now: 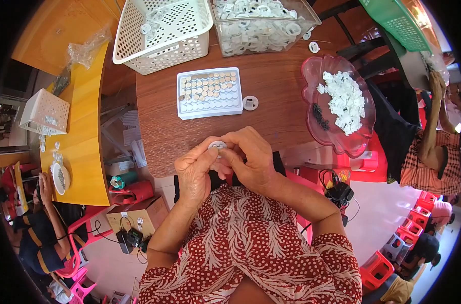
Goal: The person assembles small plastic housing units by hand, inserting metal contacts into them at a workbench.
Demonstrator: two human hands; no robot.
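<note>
Between the fingertips of both hands, just off the table's near edge, is a small round white plastic piece point(217, 145). My left hand point(194, 169) pinches it from the left, and my right hand point(253, 159) grips it from the right with thumb and fingers. Beyond them on the brown table point(162, 137) lies a white tray point(210, 115) with rows of small round metal discs, like button cells point(210, 86); its nearest rows of pockets hold no discs. Beside the tray's right edge rests another round white piece point(250, 103) with a dark slot.
Along the far edge stand a white perforated basket point(164, 57) and a clear bin point(255, 46) full of white round parts. At right, a pink scalloped dish point(313, 121) holds small white pieces and black bits. Other people sit at both sides, one by a yellow table point(86, 147).
</note>
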